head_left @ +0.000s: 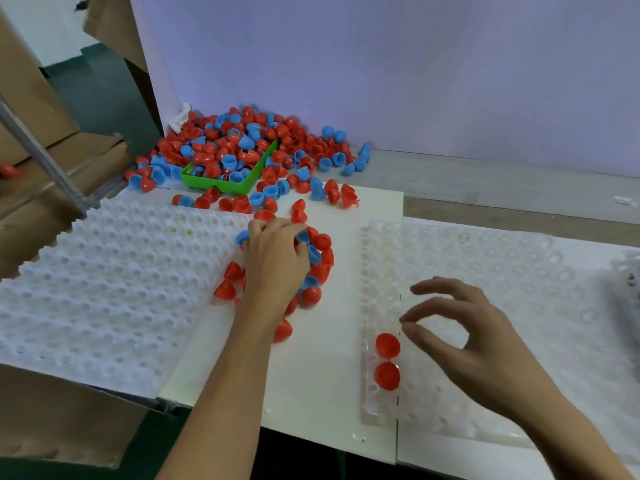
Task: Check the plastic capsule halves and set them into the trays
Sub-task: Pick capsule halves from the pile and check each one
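A big heap of red and blue capsule halves (242, 143) lies at the back of the table. A smaller cluster of halves (320, 268) lies on the white board in the middle. My left hand (273, 261) rests on that cluster, its fingers curled over several blue and red halves. A white dimpled tray (114, 278) lies at the left. A clear dimpled tray (485, 271) lies at the right, with two red halves (388, 362) seated in its near left column. My right hand (464, 337) hovers over the clear tray beside them, fingers loosely curved, holding nothing.
A green bin (239, 181) sits half buried in the heap. Cardboard boxes (38, 109) and a metal bar stand at the left. A pale wall panel (415, 71) closes the back. Another clear tray edge (627, 268) shows at far right.
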